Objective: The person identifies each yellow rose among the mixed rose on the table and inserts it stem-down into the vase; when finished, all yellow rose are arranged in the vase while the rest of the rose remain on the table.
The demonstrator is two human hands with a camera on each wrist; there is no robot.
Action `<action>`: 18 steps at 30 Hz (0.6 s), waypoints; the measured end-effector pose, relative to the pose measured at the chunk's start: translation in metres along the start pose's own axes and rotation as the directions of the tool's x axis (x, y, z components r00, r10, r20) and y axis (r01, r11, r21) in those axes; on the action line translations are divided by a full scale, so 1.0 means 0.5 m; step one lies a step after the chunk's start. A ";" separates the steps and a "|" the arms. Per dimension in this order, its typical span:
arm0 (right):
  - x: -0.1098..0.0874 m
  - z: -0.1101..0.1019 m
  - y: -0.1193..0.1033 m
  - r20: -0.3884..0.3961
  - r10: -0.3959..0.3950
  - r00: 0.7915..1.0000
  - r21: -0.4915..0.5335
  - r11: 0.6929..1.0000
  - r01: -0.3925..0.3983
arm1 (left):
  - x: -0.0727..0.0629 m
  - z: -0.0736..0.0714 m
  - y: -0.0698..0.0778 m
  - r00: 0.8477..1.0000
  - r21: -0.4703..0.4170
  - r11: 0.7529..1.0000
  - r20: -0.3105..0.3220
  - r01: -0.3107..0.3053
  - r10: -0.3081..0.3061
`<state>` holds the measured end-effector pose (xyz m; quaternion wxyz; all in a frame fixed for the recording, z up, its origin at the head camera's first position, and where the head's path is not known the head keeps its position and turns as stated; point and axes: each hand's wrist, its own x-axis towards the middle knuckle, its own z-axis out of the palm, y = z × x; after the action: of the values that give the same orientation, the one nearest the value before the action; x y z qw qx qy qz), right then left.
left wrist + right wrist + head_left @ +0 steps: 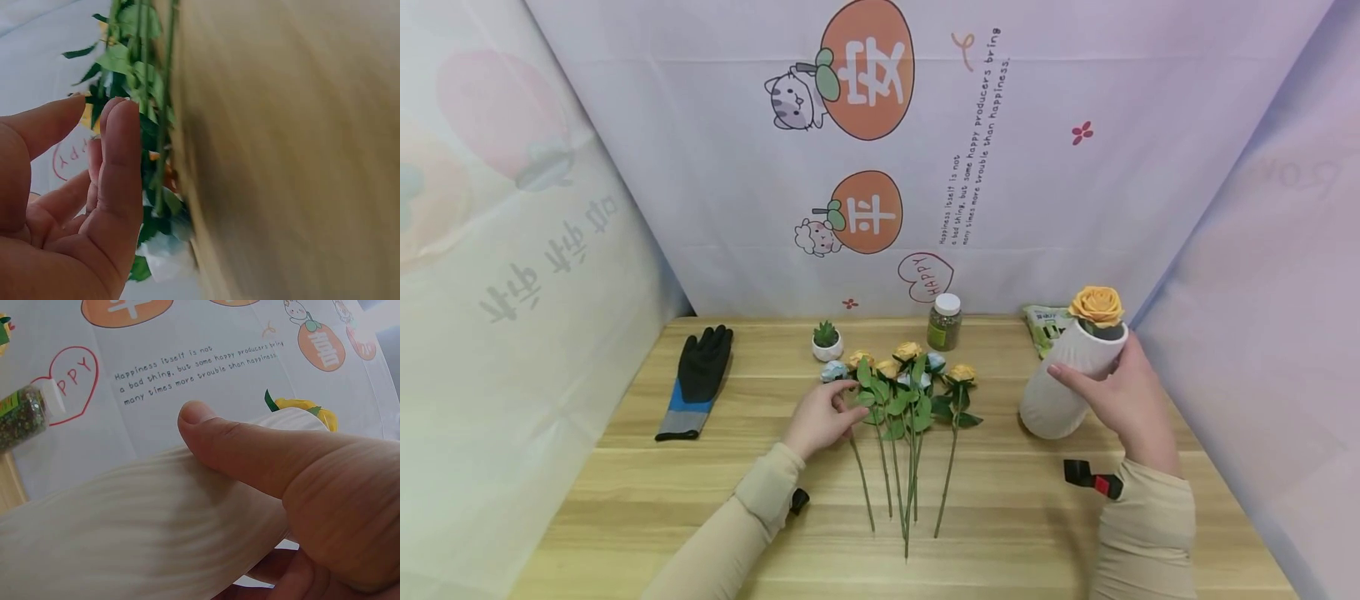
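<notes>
My right hand (1129, 408) grips a ribbed white vase (1051, 404) near its mouth, thumb across the front in the right wrist view. The vase leans to the right, with one orange-yellow rose (1097, 306) in its opening. At the middle of the table lie several artificial roses with green stems, among them a yellow rose (907, 351) and a pale blue rose (832, 372). My left hand (822, 418) is at the left side of these flowers, fingertips by the green leaves (880, 390). In the left wrist view, its thumb and fingers are apart with nothing between them.
A black, blue and grey glove (696, 383) lies at the left. Toward the back stand a small potted succulent (827, 341) and a white-capped jar (945, 323). A green packet (1043, 327) lies behind the vase. Fabric walls enclose the wooden table (1000, 533).
</notes>
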<state>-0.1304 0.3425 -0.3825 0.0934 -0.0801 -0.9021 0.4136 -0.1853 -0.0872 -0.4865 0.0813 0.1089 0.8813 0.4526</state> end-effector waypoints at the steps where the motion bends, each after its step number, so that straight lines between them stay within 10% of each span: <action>1: 0.000 0.000 0.000 0.000 -0.001 1.000 0.004 1.000 0.001 | 0.000 0.000 -0.005 1.000 0.013 1.000 0.001 0.004 -0.004; 18: 0.001 0.002 0.001 -0.009 -0.011 1.000 0.013 1.000 0.011 | 0.010 0.010 -0.042 0.996 0.090 0.995 0.076 0.041 -0.048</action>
<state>-0.1313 0.3422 -0.3838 0.1003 -0.0763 -0.8995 0.4184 -0.1913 -0.0939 -0.5066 0.1207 0.1102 0.8989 0.4066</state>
